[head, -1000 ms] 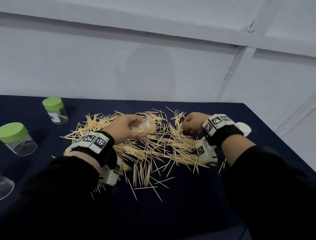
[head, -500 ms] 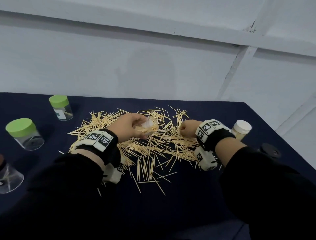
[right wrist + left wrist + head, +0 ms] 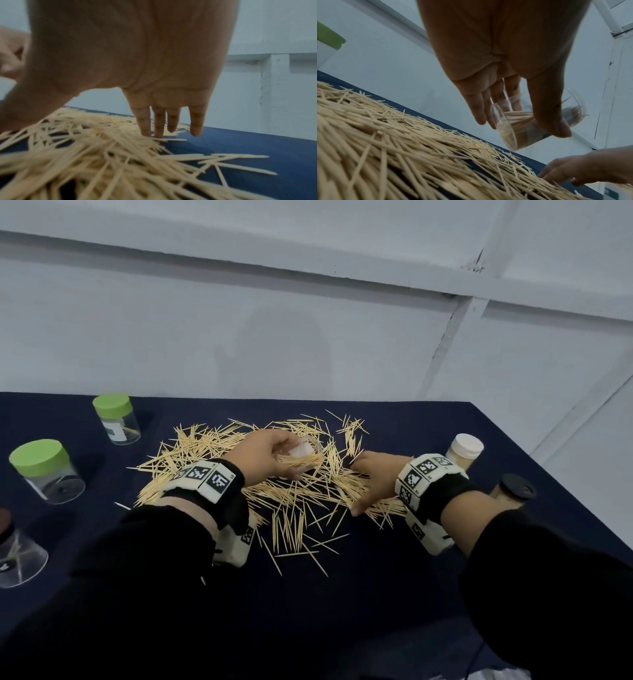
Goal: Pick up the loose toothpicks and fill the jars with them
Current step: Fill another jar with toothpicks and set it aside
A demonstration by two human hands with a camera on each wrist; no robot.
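- I am looking at a pale grey panelled wall (image 3: 308,337) with raised battens, standing behind the work surface.
- A table (image 3: 359,594) under a dark navy cloth is filling the lower half of my head view, its right edge running off diagonally.
- The loose toothpicks (image 3: 291,494) are lying in a wide tangled heap on the middle of the cloth, a few strays trailing toward me.
- Green-lidded jars (image 3: 44,470) are standing well apart from the heap at the left; a white-lidded jar (image 3: 464,451) and a black-lidded jar (image 3: 513,491) are standing at the right.
- My right hand (image 3: 376,477) is resting on the heap's right side, fingers (image 3: 145,121) straight and spread, tips touching toothpicks, gripping nothing.
- My left hand (image 3: 263,453) is hovering above the heap, fingers and thumb wrapping a small clear jar (image 3: 518,128).
- That jar is tilting on its side, partly filled with toothpicks, its mouth pointing toward the right hand.
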